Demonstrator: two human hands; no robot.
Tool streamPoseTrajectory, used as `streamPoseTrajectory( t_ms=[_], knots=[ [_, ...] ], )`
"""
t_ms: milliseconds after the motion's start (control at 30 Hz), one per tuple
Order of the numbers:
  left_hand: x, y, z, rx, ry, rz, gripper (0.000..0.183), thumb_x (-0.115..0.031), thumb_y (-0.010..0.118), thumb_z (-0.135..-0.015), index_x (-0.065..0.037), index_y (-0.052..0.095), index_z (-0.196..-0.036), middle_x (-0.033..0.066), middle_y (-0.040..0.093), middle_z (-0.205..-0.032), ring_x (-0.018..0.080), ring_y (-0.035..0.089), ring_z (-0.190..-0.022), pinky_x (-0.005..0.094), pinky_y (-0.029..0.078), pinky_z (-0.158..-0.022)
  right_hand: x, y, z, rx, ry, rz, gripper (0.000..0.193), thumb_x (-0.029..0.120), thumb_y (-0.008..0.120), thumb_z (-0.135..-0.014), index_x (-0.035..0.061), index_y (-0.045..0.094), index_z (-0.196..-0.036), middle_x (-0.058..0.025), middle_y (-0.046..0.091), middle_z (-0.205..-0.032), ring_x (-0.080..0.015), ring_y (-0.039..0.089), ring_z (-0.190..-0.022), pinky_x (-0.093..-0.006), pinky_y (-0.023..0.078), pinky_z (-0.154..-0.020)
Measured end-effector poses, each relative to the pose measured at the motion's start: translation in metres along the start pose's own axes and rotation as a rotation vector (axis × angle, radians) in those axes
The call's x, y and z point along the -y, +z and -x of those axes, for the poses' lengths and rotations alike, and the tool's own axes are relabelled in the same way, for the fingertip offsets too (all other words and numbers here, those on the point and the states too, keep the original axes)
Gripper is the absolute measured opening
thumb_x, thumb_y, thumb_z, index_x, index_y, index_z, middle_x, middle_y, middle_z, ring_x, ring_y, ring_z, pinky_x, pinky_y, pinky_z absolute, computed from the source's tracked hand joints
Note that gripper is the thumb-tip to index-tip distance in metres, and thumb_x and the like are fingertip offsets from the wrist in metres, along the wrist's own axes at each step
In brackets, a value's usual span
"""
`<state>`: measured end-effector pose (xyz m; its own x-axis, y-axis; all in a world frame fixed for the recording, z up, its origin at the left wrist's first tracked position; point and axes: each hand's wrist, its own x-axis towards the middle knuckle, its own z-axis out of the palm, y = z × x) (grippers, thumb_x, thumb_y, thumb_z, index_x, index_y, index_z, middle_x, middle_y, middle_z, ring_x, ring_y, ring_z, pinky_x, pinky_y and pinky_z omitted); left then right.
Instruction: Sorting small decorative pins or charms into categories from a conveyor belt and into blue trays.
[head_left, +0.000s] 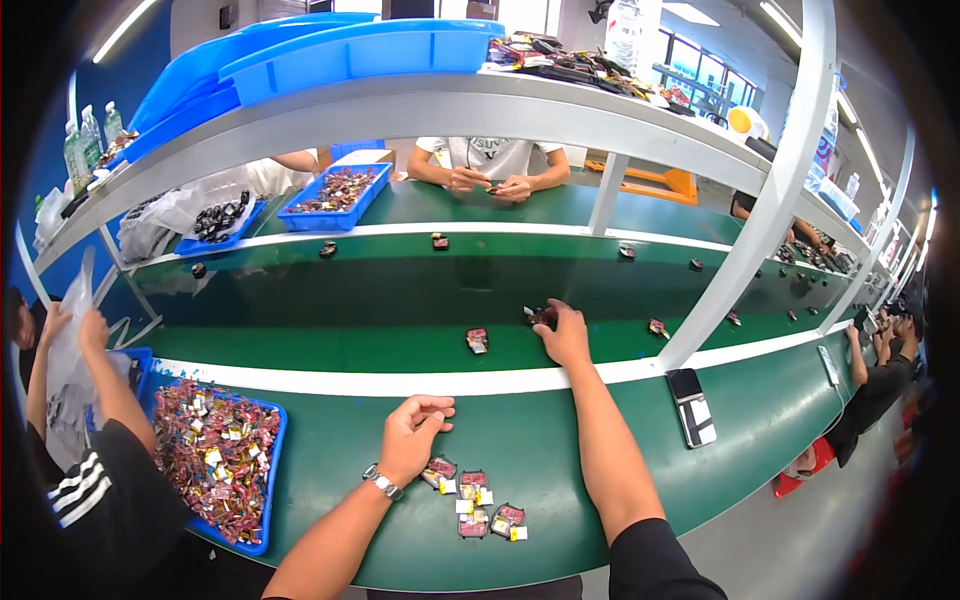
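Note:
My right hand (567, 337) reaches over the white rail to the green belt. Its fingers close on a small black-cased electronic unit (538, 316). My left hand (417, 432), with a metal watch (382, 483) on the wrist, rests on the green worktop; its fingers are curled together and nothing shows in them. Beside and below it lie several small electronic assemblies (473, 489) with red circuit boards, black frames and white and yellow tabs. Another unit with a red board (477, 341) lies on the belt, left of my right hand.
A blue tray (270, 480) heaped with wired boards stands at left, near a person handling a plastic bag (72, 365). At right lies a black and white device (691, 408) near a white post (750, 230). A shelf (400, 108) spans overhead. Across the belt sits another person (490, 165).

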<state>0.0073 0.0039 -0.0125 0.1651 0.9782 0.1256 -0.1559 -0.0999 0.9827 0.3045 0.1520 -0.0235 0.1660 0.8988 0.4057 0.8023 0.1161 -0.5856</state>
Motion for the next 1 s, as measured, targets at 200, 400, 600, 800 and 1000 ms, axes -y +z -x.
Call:
streamPoseTrajectory(
  t_ms=[200,400,600,800,1000],
  knots=[
    [-0.002,-0.005,0.0,-0.004,-0.005,-0.005,0.016,-0.001,0.052,-0.092,0.004,0.058,-0.106,0.0152,0.065,-0.11,0.0191,0.064,-0.094,0.0309,0.056,-0.077,0.02,-0.004,0.015,-0.056,-0.029,-0.243,0.057,0.012,0.079,-0.069,0.0068,0.059,-0.122,-0.01,0.064,-0.116,-0.0276,0.058,-0.104,-0.039,0.048,-0.089],
    [-0.003,-0.016,-0.001,0.037,-0.135,0.136,0.035,-0.026,0.04,-0.104,0.003,0.056,-0.115,0.0134,0.065,-0.105,0.0143,0.061,-0.08,0.0273,0.053,-0.068,0.096,-0.025,0.09,0.234,-0.403,-0.55,0.052,0.011,0.077,-0.071,0.0102,0.06,-0.12,-0.0089,0.062,-0.115,-0.0274,0.054,-0.109,-0.0378,0.043,-0.096],
    [-0.003,-0.028,-0.007,0.444,-0.29,0.167,0.042,-0.027,0.043,-0.103,0.004,0.05,-0.13,0.0116,0.064,-0.112,0.0153,0.062,-0.09,0.0294,0.051,-0.073,0.128,-0.059,0.137,0.544,-0.507,-0.452,0.056,0.01,0.074,-0.076,0.0128,0.057,-0.129,-0.0082,0.06,-0.114,-0.0266,0.049,-0.114,-0.0381,0.04,-0.101],
    [-0.009,-0.025,-0.001,0.382,-0.291,0.22,0.037,-0.017,0.049,-0.101,0.001,0.049,-0.133,0.0097,0.063,-0.116,0.0137,0.062,-0.097,0.0292,0.054,-0.082,0.137,-0.056,0.144,0.406,-0.54,-0.442,0.048,0.008,0.071,-0.08,0.0104,0.057,-0.126,-0.0096,0.06,-0.115,-0.0282,0.051,-0.114,-0.038,0.043,-0.099],
    [-0.017,-0.016,0.0,0.306,-0.249,0.224,0.037,-0.012,0.048,-0.1,0.0,0.047,-0.135,0.0115,0.059,-0.122,0.0177,0.062,-0.107,0.0312,0.055,-0.09,0.153,-0.039,0.16,0.115,-0.459,-0.248,0.032,0.014,0.071,-0.08,0.0094,0.063,-0.11,-0.0063,0.06,-0.098,-0.0247,0.06,-0.092,-0.0369,0.053,-0.076]
  ],
)
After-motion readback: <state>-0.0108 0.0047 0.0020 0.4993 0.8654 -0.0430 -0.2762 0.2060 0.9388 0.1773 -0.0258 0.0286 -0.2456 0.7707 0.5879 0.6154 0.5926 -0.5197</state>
